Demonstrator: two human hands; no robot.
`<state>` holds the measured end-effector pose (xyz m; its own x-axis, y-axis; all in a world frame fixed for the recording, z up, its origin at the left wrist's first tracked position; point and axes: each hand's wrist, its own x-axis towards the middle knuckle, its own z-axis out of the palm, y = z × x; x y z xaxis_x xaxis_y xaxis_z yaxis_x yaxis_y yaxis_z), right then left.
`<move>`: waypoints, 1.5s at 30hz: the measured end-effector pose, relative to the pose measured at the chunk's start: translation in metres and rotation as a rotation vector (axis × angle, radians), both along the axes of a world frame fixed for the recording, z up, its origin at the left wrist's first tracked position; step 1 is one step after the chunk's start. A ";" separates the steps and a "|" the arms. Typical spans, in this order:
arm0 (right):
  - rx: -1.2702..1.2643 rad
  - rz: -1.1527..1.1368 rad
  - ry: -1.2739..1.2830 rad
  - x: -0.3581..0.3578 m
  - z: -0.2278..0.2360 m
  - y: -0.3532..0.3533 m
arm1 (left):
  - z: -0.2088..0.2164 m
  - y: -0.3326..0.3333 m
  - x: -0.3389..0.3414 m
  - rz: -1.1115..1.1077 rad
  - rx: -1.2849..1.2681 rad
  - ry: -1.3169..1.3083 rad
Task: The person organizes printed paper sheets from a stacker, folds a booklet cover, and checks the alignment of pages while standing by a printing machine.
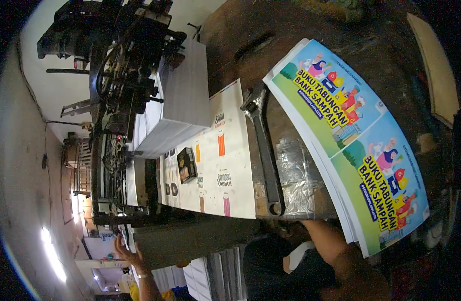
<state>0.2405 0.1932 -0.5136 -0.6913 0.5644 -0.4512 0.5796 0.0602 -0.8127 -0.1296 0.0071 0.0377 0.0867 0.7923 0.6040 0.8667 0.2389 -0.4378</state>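
Note:
My left hand [131, 255] is raised at the lower left beside the printing machine [125, 75], with a pale band [144, 276] at the wrist. Its fingers are apart and slightly bent, and I see nothing held in them. My right forearm [335, 251] bends at the lower right, close to the table edge and a stack of printed sheets [320, 135]. The right hand's fingers are lost in shadow. An adjustable wrench [266, 145] lies on the dark table, between that colourful stack and a white printed sheet [235, 170].
A small dark box [187, 165] rests on the white sheet. A tall stack of white paper [185, 95] stands against the machine. More paper stacks [218, 271] are at the bottom. A cardboard piece [433, 70] lies at the far right.

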 end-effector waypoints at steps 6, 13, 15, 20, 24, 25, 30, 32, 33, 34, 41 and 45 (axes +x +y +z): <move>0.005 0.049 0.018 -0.010 0.007 -0.012 | -0.037 0.106 0.127 -0.291 -0.091 -0.278; -0.006 0.018 0.018 0.000 -0.003 -0.006 | -0.049 0.153 0.167 -0.237 -0.269 -0.294; -0.009 0.012 0.018 0.004 -0.004 -0.004 | -0.049 0.158 0.172 -0.213 -0.276 -0.307; 0.013 0.014 -0.007 0.009 -0.005 0.002 | -0.042 0.135 0.173 -0.149 -0.238 -0.270; 0.077 0.020 0.017 0.007 -0.019 -0.033 | -0.004 0.053 0.118 -0.117 -0.005 -0.223; 0.087 0.005 0.057 0.019 -0.025 -0.057 | 0.020 0.025 0.099 -0.076 0.067 -0.180; -0.009 0.016 -0.085 0.076 0.022 -0.088 | 0.143 0.018 -0.044 -0.050 0.500 -0.171; -0.346 -0.001 0.117 0.061 0.069 -0.087 | 0.168 -0.007 -0.119 0.000 0.593 -0.238; -0.661 -0.050 0.302 0.052 0.093 -0.085 | 0.168 -0.017 -0.157 0.083 0.619 -0.319; -0.417 0.107 0.267 0.018 0.186 -0.087 | 0.159 -0.031 -0.194 0.198 0.624 -0.260; 0.586 0.774 0.684 -0.193 0.508 -0.052 | 0.098 -0.061 -0.435 0.630 0.431 -0.686; 0.683 0.871 0.751 -0.310 0.575 -0.056 | 0.070 -0.055 -0.533 0.826 0.306 -0.882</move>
